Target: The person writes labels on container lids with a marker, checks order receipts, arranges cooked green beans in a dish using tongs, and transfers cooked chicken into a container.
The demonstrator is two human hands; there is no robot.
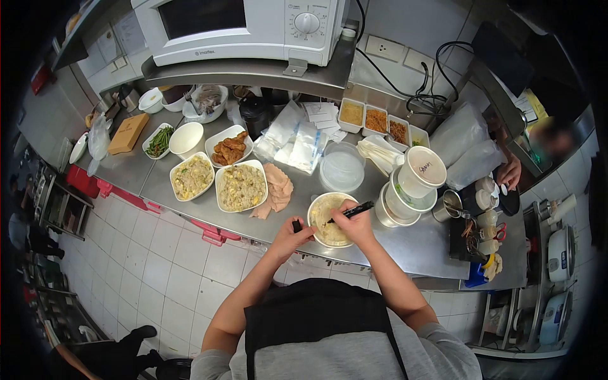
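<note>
A round white takeaway bowl (330,235) with a clear lid stands at the front edge of the steel counter, yellowish food showing through. My right hand (356,225) is closed around a black marker (360,209), its tip at the lid with small dark marks beside it. In my left hand (290,242) is a black marker cap (297,225); the fingertips reach the bowl's left rim. Clear plastic lids (342,166) lie just behind the bowl. To its right, stacked tubs (405,201) include a top one (423,171) with handwriting on its lid.
Two bowls of fried rice (192,178) (242,187), a crumpled pinkish cloth (277,190) and fried chicken (229,149) are on the left. Plastic bags (297,142) and topping trays (375,121) sit behind. A microwave (240,28) stands on the shelf above. Another person's hand (508,172) is at the right.
</note>
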